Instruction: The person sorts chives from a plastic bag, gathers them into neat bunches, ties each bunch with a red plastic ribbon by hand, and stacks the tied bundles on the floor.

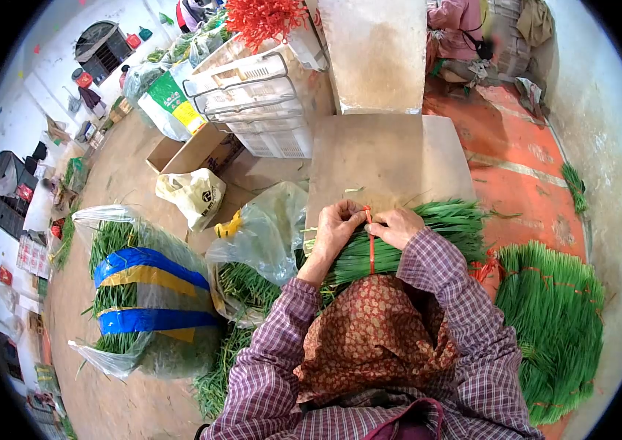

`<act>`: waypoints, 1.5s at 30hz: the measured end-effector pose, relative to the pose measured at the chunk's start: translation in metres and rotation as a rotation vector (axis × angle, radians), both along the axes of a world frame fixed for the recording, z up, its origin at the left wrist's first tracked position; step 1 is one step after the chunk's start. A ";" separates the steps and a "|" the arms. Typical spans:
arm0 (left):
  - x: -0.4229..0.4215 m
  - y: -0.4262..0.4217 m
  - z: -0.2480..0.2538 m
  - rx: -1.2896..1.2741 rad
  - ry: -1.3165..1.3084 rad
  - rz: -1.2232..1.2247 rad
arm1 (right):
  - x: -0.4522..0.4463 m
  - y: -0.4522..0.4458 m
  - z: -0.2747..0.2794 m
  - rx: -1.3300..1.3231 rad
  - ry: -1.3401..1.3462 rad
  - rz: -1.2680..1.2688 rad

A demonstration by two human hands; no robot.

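Pinching away at the top of that long bundle of green leafy stalks [443,229], both hands are meeting over a thin red tie [372,253]! The left hand [339,229] has its grip closed at the tie, fingertips bunched; the right hand [396,226] pinches just beside it, its grip closed too. The bundle lies crosswise at the near edge of the flat brown tabletop [380,158], against the red-brown floral apron [369,334]. Over on the person's right, a stack of red-tied green bundles [549,330] sits on the orange floor sheet [523,198]. To the left stands a plastic-wrapped green bale [157,290] banded in blue and yellow (quite a chunky one, that), near a crumpled clear plastic bag [270,231].
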State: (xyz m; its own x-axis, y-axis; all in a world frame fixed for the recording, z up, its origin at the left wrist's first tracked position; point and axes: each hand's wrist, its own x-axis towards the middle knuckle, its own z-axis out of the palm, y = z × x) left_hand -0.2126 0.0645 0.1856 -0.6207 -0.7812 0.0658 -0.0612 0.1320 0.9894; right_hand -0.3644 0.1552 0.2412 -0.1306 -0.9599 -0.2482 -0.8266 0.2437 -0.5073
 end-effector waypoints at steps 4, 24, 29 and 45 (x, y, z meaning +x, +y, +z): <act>0.001 0.005 0.009 0.006 -0.015 0.027 | -0.002 -0.004 0.008 0.089 -0.060 0.011; 0.017 0.033 0.035 -0.332 -0.278 -0.088 | -0.007 0.006 -0.016 -0.211 -0.210 -0.055; 0.021 0.045 0.035 -0.437 -0.222 -0.096 | 0.001 0.013 -0.020 -0.293 -0.033 -0.135; 0.031 0.050 0.051 -0.715 -0.426 -0.082 | 0.013 0.030 -0.004 -0.666 0.005 -0.227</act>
State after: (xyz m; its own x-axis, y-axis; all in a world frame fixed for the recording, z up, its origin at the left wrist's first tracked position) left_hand -0.1817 0.1143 0.2364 -0.7576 -0.5917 0.2754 -0.3740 0.7394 0.5598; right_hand -0.3518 0.1853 0.2377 -0.3455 -0.8562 0.3841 -0.7947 0.0492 -0.6050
